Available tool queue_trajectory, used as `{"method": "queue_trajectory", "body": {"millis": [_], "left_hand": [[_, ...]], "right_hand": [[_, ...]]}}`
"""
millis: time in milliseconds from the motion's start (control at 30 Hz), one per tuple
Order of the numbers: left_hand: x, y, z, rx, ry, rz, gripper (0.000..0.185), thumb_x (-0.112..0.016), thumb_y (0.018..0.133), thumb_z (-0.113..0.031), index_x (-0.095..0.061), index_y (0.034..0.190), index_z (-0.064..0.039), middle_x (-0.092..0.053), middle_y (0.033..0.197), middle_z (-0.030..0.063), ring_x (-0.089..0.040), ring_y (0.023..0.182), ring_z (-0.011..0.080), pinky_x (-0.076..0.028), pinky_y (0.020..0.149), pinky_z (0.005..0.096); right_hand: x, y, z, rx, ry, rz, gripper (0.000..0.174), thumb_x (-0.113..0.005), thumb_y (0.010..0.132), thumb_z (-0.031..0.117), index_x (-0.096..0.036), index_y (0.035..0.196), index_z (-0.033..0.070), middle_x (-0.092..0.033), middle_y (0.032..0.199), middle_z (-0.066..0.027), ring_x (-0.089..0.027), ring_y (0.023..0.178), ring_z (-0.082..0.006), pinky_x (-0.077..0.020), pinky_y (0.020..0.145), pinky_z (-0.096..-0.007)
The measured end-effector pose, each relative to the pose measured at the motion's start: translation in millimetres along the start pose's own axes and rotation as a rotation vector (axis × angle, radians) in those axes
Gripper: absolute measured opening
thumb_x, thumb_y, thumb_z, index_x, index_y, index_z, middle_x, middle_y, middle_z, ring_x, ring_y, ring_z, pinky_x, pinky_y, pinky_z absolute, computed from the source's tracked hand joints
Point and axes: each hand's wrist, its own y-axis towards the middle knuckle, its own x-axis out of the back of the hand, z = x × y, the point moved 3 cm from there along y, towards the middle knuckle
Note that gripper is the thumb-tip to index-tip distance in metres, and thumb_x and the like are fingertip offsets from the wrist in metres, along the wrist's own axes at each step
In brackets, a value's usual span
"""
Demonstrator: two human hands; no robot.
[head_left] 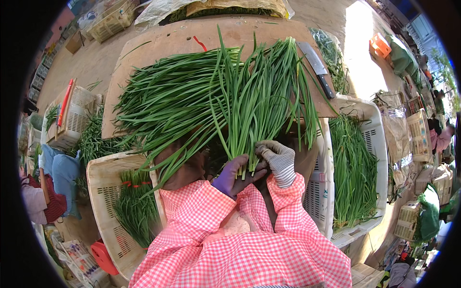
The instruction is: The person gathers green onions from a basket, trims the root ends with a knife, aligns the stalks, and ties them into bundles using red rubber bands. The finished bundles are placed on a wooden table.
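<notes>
My left hand (237, 176), in a purple glove, is closed around the pale stem ends of a bunch of long flat green leaves, likely garlic chives (248, 118), near my lap. Against the right side of the same stems are the fingertips of my right hand (279, 160), in a grey striped glove; whether they pinch a stem is unclear. The held leaves reach up over a wooden board (144, 46). A larger pile of the same greens (173, 86) lies on the board to the left. A cleaver-like knife (317, 68) with a black handle lies at the board's right edge.
At my left stands a white plastic crate (124, 162) with greens tied in red bands. Another white crate (381, 158), full of loose greens, is at my right. A red strip (200, 43) lies on the board. A person (47, 190) sits at the far left.
</notes>
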Motion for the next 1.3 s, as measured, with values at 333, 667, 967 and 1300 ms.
{"method": "queue_trajectory", "body": {"millis": [333,667,967,1300], "left_hand": [[-2.7,1.3,0.0,0.018,-0.038,0.04,0.037,-0.045,0.09,-0.022,-0.049,0.12,-0.001,-0.058,0.114,0.0179,-0.057,0.106,0.0326,-0.042,0.095,0.056],[7.9,9.0,2.4,0.032,0.113,-0.02,0.031,-0.052,0.091,-0.02,-0.053,0.114,0.0,-0.06,0.11,0.0128,-0.06,0.101,0.0247,-0.048,0.091,0.0441],[22.2,17.7,0.8,-0.354,0.611,0.101,0.02,-0.058,0.083,-0.006,-0.06,0.103,-0.002,-0.061,0.091,0.0028,-0.06,0.083,0.0147,-0.053,0.08,0.0282],[13.3,18.7,-9.5,-0.022,0.17,-0.186,0.015,-0.052,0.086,-0.007,-0.056,0.098,0.0,-0.061,0.088,0.0116,-0.062,0.079,0.0175,-0.056,0.079,0.0336]], "right_hand": [[-10.1,16.1,19.0,0.146,-0.84,0.02,0.035,-0.076,0.072,0.027,-0.062,0.09,0.0,-0.063,0.071,-0.0112,-0.062,0.064,-0.0177,-0.0501,0.059,-0.0274],[5.4,13.0,0.4,0.062,-0.263,0.025,0.02,-0.067,0.077,0.008,-0.063,0.093,-0.003,-0.062,0.069,-0.0039,-0.055,0.056,-0.0061,-0.046,0.049,-0.0219],[-20.5,-22.0,-5.8,0.188,-0.097,0.072,0.007,-0.067,0.074,-0.002,-0.063,0.08,-0.003,-0.06,0.064,-0.0017,-0.053,0.054,-0.0051,-0.0448,0.047,-0.0204],[160.5,-58.3,91.7,0.697,0.121,-0.606,0.022,-0.059,0.07,-0.009,-0.063,0.09,-0.002,-0.062,0.07,-0.0098,-0.047,0.041,-0.007,-0.038,0.034,-0.0191]]}}
